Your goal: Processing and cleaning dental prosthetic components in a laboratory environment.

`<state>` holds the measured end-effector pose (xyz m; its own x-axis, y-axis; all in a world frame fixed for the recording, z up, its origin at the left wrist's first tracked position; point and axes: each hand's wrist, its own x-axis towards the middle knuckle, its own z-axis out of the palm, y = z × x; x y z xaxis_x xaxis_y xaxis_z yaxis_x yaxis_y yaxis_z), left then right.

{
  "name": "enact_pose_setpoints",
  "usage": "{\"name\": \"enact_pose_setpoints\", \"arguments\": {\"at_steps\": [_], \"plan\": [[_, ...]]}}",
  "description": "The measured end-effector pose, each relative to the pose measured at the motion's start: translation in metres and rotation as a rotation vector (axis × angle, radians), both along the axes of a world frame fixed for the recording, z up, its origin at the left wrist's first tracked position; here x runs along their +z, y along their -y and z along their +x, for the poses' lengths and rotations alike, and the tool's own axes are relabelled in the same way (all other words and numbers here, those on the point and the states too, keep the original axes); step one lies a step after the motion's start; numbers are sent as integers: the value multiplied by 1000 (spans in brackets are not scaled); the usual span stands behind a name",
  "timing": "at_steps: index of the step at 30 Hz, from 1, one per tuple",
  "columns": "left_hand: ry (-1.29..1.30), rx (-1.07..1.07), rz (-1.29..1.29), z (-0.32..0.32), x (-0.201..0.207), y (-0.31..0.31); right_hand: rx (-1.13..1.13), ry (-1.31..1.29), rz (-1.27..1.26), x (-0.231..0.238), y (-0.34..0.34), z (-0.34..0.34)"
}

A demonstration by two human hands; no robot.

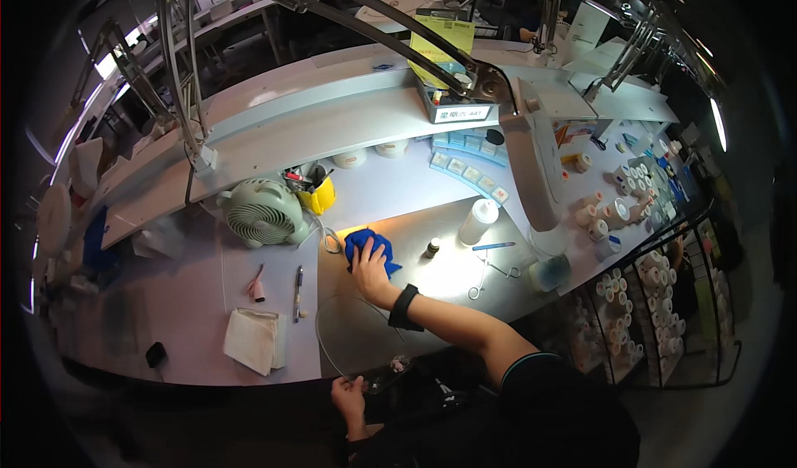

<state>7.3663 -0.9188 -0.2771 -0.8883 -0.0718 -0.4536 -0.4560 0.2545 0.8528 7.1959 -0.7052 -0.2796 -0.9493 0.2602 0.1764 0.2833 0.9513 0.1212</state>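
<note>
My right hand (370, 270), with a black band on its wrist, presses down on a crumpled blue cloth (383, 259) at the left part of the metal mat (432, 323). Its fingers curl over the cloth. Below the table's front edge, my left hand (349, 397) is closed in a pinch; what it holds is too small and dark to name. A thin pale cable (320, 343) curves over the mat toward that hand. Right of the cloth stand a small dark bottle (432, 248) and a white squeeze bottle (479, 221). Scissor-handled clamps (493, 275) and a blue-handled tool (494, 245) lie beyond.
A lamp arm (531, 161) hangs over the bench. A green fan (264, 212) and a yellow cup of tools (320, 194) stand at the back left. A folded cloth (253, 339) and a pen (299, 292) lie at left. Several small jars (599, 219) crowd the right.
</note>
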Motion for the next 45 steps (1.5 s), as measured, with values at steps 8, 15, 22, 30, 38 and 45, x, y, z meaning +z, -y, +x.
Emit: {"name": "enact_pose_setpoints", "arguments": {"at_steps": [8,15,22,30,38,45], "plan": [[331,-57,300,-31,45,5,226,-22,-10,21,-48,118],[349,-181,371,-50,48,19,-364,-251,-687,94,-117,144],[349,-211,430,-50,36,22,-553,-378,-667,79,-208,98],[354,-276,381,-52,34,24,-243,-318,-807,71,-146,-34],[317,-267,489,-46,31,34,-199,-119,-455,61,-185,80],[265,-295,570,-52,34,43,-60,-190,-795,49,-141,62]]}}
